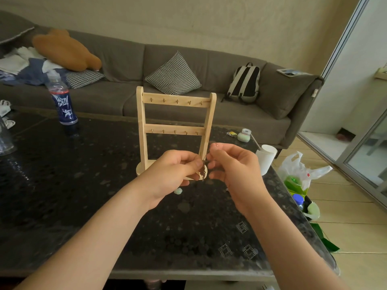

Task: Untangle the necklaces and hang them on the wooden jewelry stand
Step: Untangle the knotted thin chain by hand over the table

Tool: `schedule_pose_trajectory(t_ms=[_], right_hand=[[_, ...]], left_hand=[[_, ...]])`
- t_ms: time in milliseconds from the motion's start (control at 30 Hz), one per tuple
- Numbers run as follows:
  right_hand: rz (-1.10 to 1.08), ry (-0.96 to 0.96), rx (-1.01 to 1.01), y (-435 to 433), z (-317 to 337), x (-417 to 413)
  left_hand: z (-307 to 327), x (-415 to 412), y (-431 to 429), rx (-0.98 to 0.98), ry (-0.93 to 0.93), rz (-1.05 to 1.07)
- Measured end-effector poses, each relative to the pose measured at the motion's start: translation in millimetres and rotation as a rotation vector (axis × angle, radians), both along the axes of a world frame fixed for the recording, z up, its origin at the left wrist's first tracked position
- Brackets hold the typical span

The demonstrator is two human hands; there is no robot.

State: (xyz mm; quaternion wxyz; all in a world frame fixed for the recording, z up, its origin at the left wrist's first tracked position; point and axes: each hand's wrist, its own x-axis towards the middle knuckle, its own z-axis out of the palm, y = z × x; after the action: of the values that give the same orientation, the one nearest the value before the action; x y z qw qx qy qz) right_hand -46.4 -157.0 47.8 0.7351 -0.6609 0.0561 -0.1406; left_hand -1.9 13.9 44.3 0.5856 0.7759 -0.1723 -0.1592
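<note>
A wooden jewelry stand [175, 122] with two hook bars stands upright on the dark stone table [83, 195]; no necklace hangs on its hooks. Just in front of its base, my left hand [173, 174] and my right hand [232, 168] meet above the table. Both pinch a small dark tangle of necklaces [203, 168] between thumbs and fingertips. A pale green pendant [178, 191] dangles below my left hand. A tiny bead shows near my right hand's fingertip. Most of the chain is hidden by my fingers.
A blue bottle [62, 101] stands at the table's far left. A white paper cup [265, 159] and a small green container [244, 136] sit near the right edge. A grey sofa [209, 65] with cushions and a backpack lies behind. Plastic bags [299, 174] lie on the floor at right.
</note>
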Motion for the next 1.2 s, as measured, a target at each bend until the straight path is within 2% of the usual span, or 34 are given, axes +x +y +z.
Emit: schedule_pose_trajectory(t_ms=[267, 467, 633, 1200], right_hand=[[0.046, -0.059, -0.091, -1, 5, -4], [0.046, -0.096, -0.397, -3, 3, -4], [-0.084, -0.183, -0.803, -3, -2, -5], [-0.048, -0.341, -1.135, -3, -15, 2]], left_hand=[[0, 1, 0, 0.001, 0.042, 0.005], [-1, 4, 2, 0.017, 0.054, 0.021], [-1, 1, 1, 0.077, 0.017, -0.038], [3, -3, -2, 0.177, 0.015, 0.01]])
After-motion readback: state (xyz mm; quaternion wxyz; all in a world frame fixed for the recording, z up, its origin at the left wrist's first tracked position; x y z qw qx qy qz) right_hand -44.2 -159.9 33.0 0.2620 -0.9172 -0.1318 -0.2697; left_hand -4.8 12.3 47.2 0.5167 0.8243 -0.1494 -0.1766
